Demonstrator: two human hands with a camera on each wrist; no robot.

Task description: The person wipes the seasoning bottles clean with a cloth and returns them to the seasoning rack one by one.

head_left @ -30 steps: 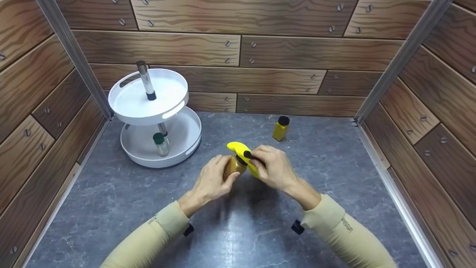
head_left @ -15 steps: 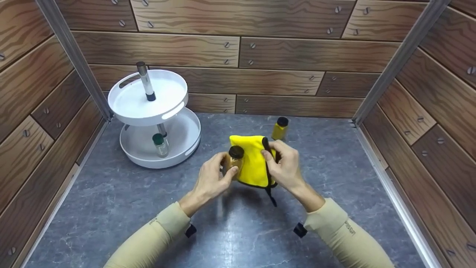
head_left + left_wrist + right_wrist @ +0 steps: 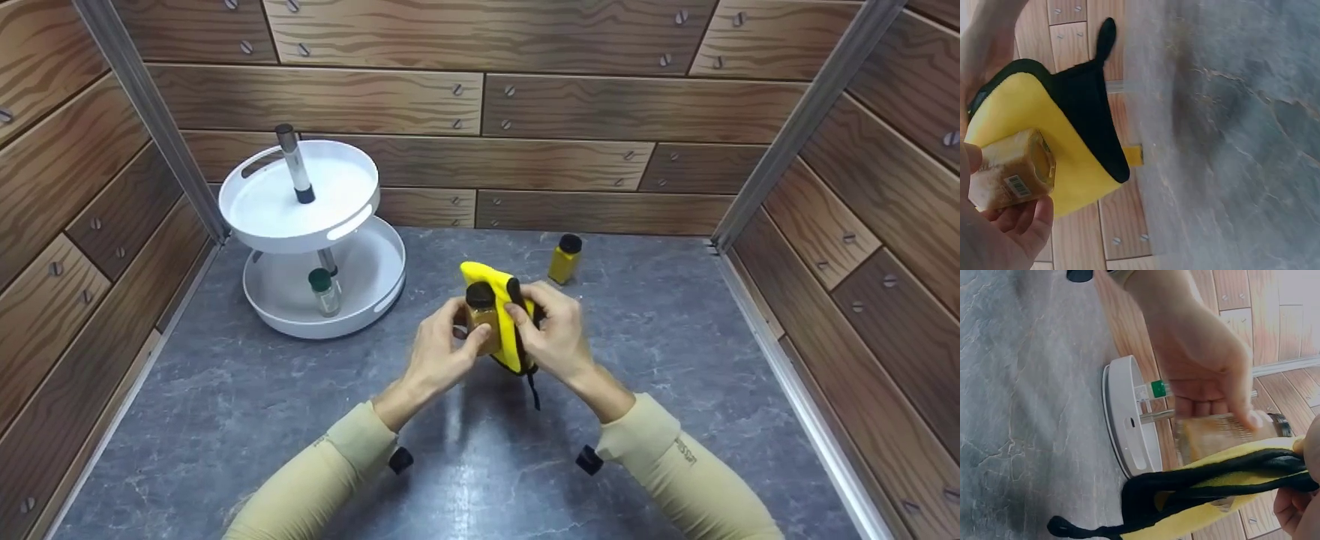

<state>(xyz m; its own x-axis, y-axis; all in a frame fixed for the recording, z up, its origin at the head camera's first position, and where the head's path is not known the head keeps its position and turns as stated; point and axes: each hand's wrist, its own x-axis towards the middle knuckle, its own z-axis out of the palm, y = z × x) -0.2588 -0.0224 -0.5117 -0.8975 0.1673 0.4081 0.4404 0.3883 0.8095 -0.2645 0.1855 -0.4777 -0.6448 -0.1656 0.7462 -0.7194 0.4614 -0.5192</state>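
My left hand (image 3: 439,352) grips a square glass spice jar (image 3: 484,316) with a black lid and brown contents, thumb across its front. It is held upright, raised above the table. A folded yellow cloth (image 3: 507,319) with black edging and a dangling loop is pinched in my right hand (image 3: 556,330), its yellow face up against the jar's right side. In the left wrist view the jar's base and a barcode label (image 3: 1017,185) show in front of the cloth. The right wrist view shows the cloth's black trim (image 3: 1202,478) edge-on beside the jar.
A white two-tier tray stand (image 3: 322,328) stands at the back left, with a green-lidded glass jar (image 3: 327,300) on its lower tier. A yellow jar with a black lid (image 3: 565,262) stands behind my right hand. Wood-patterned walls (image 3: 555,105) enclose the grey table (image 3: 225,450).
A second ago the jar was tilted with the cloth at its lid; it is now upright. The cloth swung out broadside, then turned more edge-on against the jar's side.
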